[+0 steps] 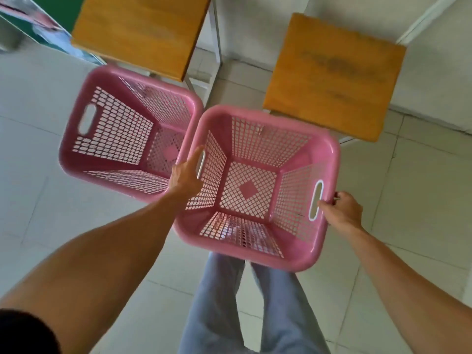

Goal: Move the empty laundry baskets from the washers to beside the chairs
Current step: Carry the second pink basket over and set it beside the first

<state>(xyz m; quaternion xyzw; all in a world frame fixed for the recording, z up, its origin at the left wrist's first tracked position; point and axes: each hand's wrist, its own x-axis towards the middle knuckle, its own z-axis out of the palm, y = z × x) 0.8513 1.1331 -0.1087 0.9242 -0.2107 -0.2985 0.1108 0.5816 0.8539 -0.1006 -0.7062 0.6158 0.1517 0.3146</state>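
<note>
Two pink laundry baskets, both empty, seen from above over a pale tiled floor. Nearer basket gripped on two opposite sides: left hand laid against its left rim, fingers reaching up along the rim beside the handle slot there, palm side hidden, so hard to tell how tightly closed. Right hand closed on the right rim just beside the white-edged handle slot, thumb pressed on the inner side of the wall, fingers wrapped over the outer edge. Whether this basket rests on the floor or hangs just above it, impossible to tell. Lattice walls and a lattice bottom with a solid diamond in the middle.

Second basket just to the left and a little farther off, its right rim touching or nearly touching the held basket's left rim, free of both hands. Same lattice, with an oval handle slot in its left wall.

Beyond the baskets, two chairs with wooden seats on pale metal legs: left chair directly behind the second basket, right chair behind and to the right of the held one. Legs in light blue trousers below the near rim.
</note>
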